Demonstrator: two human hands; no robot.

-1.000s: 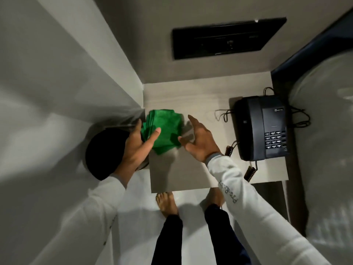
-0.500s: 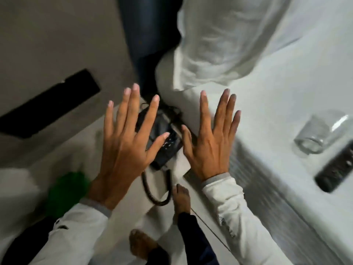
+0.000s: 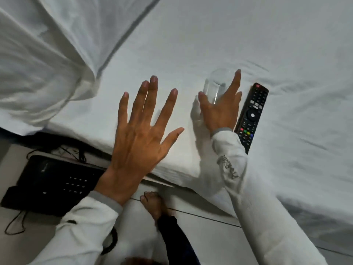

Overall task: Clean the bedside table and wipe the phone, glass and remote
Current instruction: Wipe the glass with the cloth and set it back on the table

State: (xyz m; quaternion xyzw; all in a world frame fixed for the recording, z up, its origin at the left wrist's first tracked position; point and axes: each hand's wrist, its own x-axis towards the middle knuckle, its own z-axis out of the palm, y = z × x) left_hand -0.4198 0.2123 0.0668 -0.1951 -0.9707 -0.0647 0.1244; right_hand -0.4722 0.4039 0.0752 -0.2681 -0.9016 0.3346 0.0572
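Note:
A clear drinking glass (image 3: 214, 87) lies on its side on the white bed sheet. My right hand (image 3: 219, 109) is over it, thumb on its left side and fingers on its right, clasping it. A black remote (image 3: 252, 113) lies on the sheet just right of that hand. My left hand (image 3: 141, 136) hovers open with fingers spread over the bed's edge, holding nothing. The black desk phone (image 3: 49, 180) sits on the bedside table (image 3: 36, 243) at lower left, partly hidden by my left wrist. The green cloth is out of view.
A white pillow (image 3: 42, 60) fills the upper left, close to the phone. Phone cords (image 3: 15, 224) trail over the table. The white bed (image 3: 248, 35) spreads across the top and right. My bare foot (image 3: 152, 205) stands on the pale floor below.
The view has swung right from the bedside table to the bed. My right hand has moved onto the glass; half a second ago both hands were open in the air over the phone.

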